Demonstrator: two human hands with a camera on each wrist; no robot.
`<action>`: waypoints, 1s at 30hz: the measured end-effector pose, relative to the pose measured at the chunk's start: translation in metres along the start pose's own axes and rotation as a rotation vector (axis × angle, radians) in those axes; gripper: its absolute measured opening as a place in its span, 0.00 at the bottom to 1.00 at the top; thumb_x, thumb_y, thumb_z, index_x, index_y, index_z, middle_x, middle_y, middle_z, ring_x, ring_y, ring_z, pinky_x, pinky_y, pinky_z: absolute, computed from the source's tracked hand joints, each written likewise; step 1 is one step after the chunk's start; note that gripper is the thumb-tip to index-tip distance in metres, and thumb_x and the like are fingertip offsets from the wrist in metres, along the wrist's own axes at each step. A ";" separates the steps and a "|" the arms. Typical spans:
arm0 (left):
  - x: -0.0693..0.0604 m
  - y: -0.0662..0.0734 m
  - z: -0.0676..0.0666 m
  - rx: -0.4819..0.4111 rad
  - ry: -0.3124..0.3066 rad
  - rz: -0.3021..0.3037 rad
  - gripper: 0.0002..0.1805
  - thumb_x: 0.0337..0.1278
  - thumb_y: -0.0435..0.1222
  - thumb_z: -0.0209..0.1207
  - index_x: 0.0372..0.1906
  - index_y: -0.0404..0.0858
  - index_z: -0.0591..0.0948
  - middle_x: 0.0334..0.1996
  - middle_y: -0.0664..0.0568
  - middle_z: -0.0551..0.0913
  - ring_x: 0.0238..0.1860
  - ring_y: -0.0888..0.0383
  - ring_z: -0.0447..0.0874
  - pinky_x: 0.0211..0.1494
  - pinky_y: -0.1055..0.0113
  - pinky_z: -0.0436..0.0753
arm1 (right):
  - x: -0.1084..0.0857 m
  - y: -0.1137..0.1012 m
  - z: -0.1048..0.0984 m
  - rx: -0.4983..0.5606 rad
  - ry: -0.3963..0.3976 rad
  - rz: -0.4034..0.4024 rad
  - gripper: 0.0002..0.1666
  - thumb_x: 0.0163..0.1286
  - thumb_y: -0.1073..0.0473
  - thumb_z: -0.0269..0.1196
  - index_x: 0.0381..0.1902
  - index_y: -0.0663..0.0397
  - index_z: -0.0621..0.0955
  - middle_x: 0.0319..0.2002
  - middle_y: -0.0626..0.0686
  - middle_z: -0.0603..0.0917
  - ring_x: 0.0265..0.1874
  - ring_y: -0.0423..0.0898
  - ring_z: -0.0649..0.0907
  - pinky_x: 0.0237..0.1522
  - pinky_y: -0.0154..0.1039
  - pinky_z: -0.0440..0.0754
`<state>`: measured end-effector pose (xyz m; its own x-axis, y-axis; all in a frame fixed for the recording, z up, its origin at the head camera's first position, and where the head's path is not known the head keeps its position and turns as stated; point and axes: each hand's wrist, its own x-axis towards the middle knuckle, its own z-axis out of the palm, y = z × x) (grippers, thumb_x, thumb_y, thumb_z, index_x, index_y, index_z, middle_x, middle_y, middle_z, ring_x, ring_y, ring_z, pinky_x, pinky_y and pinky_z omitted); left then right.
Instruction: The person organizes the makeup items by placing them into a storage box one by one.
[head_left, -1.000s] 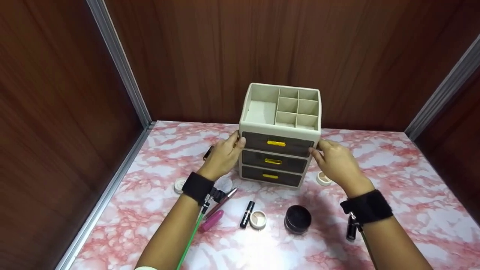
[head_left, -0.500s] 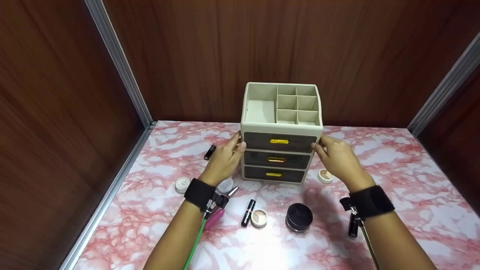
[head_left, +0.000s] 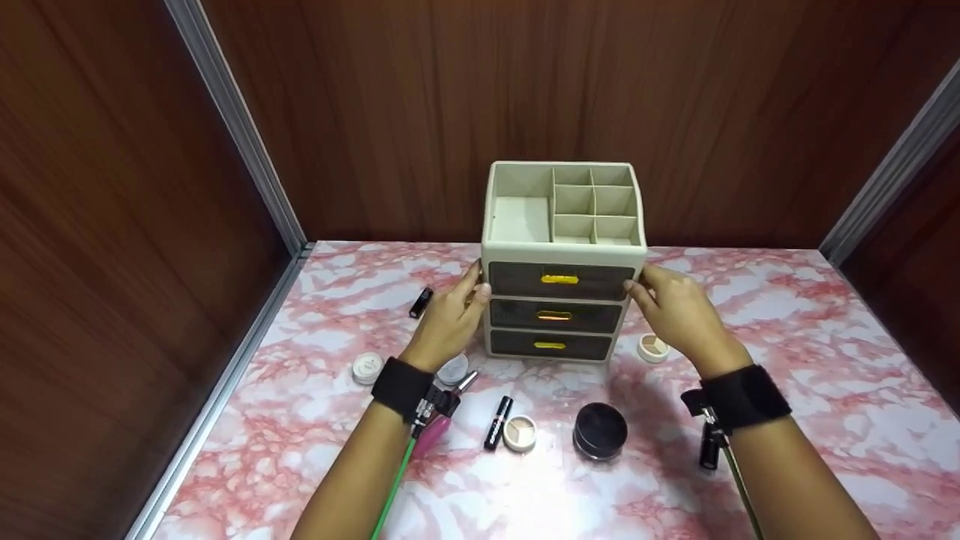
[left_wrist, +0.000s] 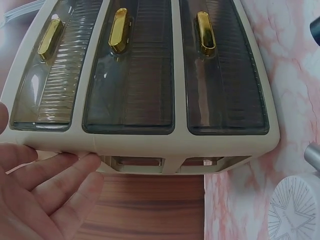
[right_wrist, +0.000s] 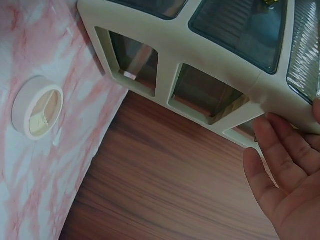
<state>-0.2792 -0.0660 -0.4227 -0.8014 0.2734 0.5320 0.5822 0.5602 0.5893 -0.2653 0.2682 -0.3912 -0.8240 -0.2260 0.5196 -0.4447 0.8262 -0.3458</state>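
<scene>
Drawer organizer [head_left: 562,253] stands upright toward the middle of the surface's [head_left: 757,322] back edge, gripped at its sides by the left hand [head_left: 450,315] and right hand [head_left: 681,313]. Positioning looks nearly complete, with release not yet done. Drawers [head_left: 517,280] are closed, top compartments [head_left: 520,220] unfilled; black jar [head_left: 600,429] and black tube [head_left: 498,424] lie outside.

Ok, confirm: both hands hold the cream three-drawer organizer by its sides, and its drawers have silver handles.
The handles are gold, not silver: see the left wrist view. The left hand and right hand do hold the three-drawer organizer by its sides.
</scene>
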 end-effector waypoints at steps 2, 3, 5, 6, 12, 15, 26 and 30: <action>-0.001 0.000 0.000 0.000 0.001 0.000 0.31 0.77 0.49 0.42 0.73 0.35 0.61 0.63 0.42 0.72 0.62 0.52 0.72 0.66 0.64 0.66 | 0.001 0.000 0.000 -0.004 -0.003 0.002 0.14 0.76 0.50 0.54 0.39 0.54 0.79 0.28 0.54 0.81 0.31 0.54 0.79 0.35 0.54 0.74; -0.001 0.000 0.000 -0.001 0.001 0.001 0.31 0.77 0.49 0.42 0.73 0.35 0.61 0.63 0.42 0.72 0.62 0.52 0.72 0.67 0.64 0.66 | 0.001 0.000 0.001 -0.006 -0.003 0.004 0.15 0.76 0.50 0.54 0.39 0.54 0.79 0.27 0.53 0.80 0.30 0.54 0.78 0.34 0.54 0.73; -0.001 0.000 0.000 -0.001 0.002 0.005 0.30 0.77 0.49 0.42 0.73 0.35 0.61 0.62 0.43 0.74 0.62 0.52 0.72 0.67 0.64 0.65 | 0.001 0.000 0.001 -0.009 -0.003 0.008 0.15 0.76 0.49 0.54 0.38 0.54 0.79 0.27 0.53 0.79 0.30 0.53 0.77 0.34 0.53 0.73; -0.001 -0.001 0.000 -0.003 0.002 0.006 0.30 0.77 0.49 0.42 0.73 0.34 0.61 0.61 0.43 0.75 0.62 0.52 0.73 0.67 0.64 0.66 | 0.001 0.001 0.002 -0.011 -0.002 0.009 0.15 0.76 0.49 0.54 0.38 0.54 0.79 0.27 0.53 0.79 0.30 0.53 0.77 0.34 0.53 0.73; 0.000 -0.001 0.000 -0.001 0.002 0.004 0.30 0.77 0.49 0.41 0.73 0.36 0.61 0.64 0.44 0.72 0.63 0.52 0.72 0.67 0.64 0.65 | 0.000 0.002 0.003 -0.007 0.011 0.001 0.13 0.76 0.51 0.54 0.38 0.53 0.78 0.24 0.52 0.76 0.28 0.53 0.76 0.33 0.51 0.72; -0.001 -0.001 0.001 0.002 0.005 0.000 0.30 0.77 0.49 0.41 0.73 0.37 0.61 0.65 0.45 0.70 0.63 0.53 0.71 0.68 0.65 0.64 | 0.000 0.002 0.004 -0.004 0.018 -0.009 0.12 0.76 0.51 0.55 0.39 0.53 0.78 0.24 0.51 0.75 0.28 0.52 0.75 0.33 0.50 0.71; -0.001 -0.002 0.001 -0.003 -0.005 -0.013 0.30 0.77 0.51 0.40 0.74 0.39 0.61 0.63 0.45 0.73 0.61 0.52 0.74 0.66 0.63 0.67 | -0.001 0.003 0.004 -0.004 0.025 -0.014 0.12 0.76 0.51 0.54 0.40 0.54 0.78 0.25 0.53 0.76 0.30 0.54 0.76 0.34 0.53 0.72; -0.001 -0.003 0.000 -0.007 -0.007 -0.016 0.30 0.77 0.50 0.41 0.73 0.38 0.62 0.66 0.45 0.69 0.62 0.52 0.73 0.67 0.64 0.66 | -0.001 0.002 0.004 -0.017 0.028 -0.020 0.12 0.76 0.52 0.54 0.38 0.55 0.77 0.24 0.53 0.74 0.29 0.54 0.76 0.33 0.52 0.72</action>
<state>-0.2805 -0.0679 -0.4252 -0.8117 0.2695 0.5182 0.5700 0.5589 0.6023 -0.2672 0.2680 -0.3959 -0.8050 -0.2280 0.5477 -0.4544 0.8306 -0.3220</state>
